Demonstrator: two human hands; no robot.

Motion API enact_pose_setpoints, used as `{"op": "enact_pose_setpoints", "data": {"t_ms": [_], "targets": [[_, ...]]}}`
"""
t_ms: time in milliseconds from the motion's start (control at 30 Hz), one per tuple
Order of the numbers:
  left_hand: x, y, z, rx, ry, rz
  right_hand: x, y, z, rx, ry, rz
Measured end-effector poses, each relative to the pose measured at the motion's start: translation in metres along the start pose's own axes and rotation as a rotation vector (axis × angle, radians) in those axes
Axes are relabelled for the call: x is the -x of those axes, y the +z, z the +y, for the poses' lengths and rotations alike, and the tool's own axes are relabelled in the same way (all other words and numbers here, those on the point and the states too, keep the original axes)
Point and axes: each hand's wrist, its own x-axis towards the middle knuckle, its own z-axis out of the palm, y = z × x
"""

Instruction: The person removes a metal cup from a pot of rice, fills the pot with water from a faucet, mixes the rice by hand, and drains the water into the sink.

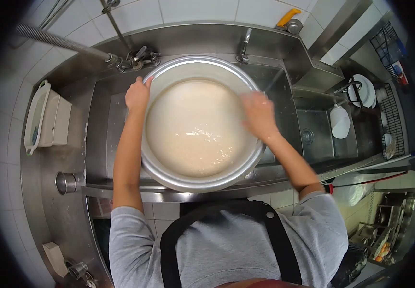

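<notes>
Sink [284,105], steel: wide basin; raised back wall. Open floor shows to the left of the pot and in a narrower strip to its right.

Pot [202,185], round, wide-rimmed: seated at the main basin, its near rim overlapping the front edge, its far rim near the taps. Base hidden. Those edges leave little room for it front or back.

Liquid [195,125], pale and cloudy: fills much of the pot, glinting near the front, below the rim.

Side basin [320,153]: right, with drain and spare room.

Bin [58,117], pale: left ledge, well apart.

Left hand [138,96]: clamped on the pot's left rim, seemingly to steady it.

Right hand [260,113]: motion-blurred at the right rim, fingers towards the liquid; whether it grips, cannot tell.

Jug [340,122], white: in the side basin.

Cup [66,183], metal: left ledge.

Tap [244,48]: behind the pot, beyond its far right rim.
</notes>
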Motion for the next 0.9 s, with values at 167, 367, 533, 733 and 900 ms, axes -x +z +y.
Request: {"op": "enact_pose_setpoints", "data": {"t_ms": [167,367,533,733,900], "targets": [[-0.002,0.008,-0.009,0.048,-0.008,-0.021,0.025,0.064,-0.058,0.002,-1.099,-0.622],[-0.003,0.008,-0.007,0.073,-0.011,-0.005,-0.027,0.089,-0.134,0.366,-1.184,-0.735],[-0.003,0.011,-0.013,0.093,-0.019,-0.013,-0.1,0.131,-0.153,0.295,-0.762,-0.601],[-0.004,0.016,-0.022,0.107,-0.046,-0.026,-0.152,0.119,-0.11,0.045,-0.211,-0.438],[-0.005,0.014,-0.018,0.091,-0.04,-0.032,-0.165,0.119,-0.063,0.084,-0.04,-0.693]]}}
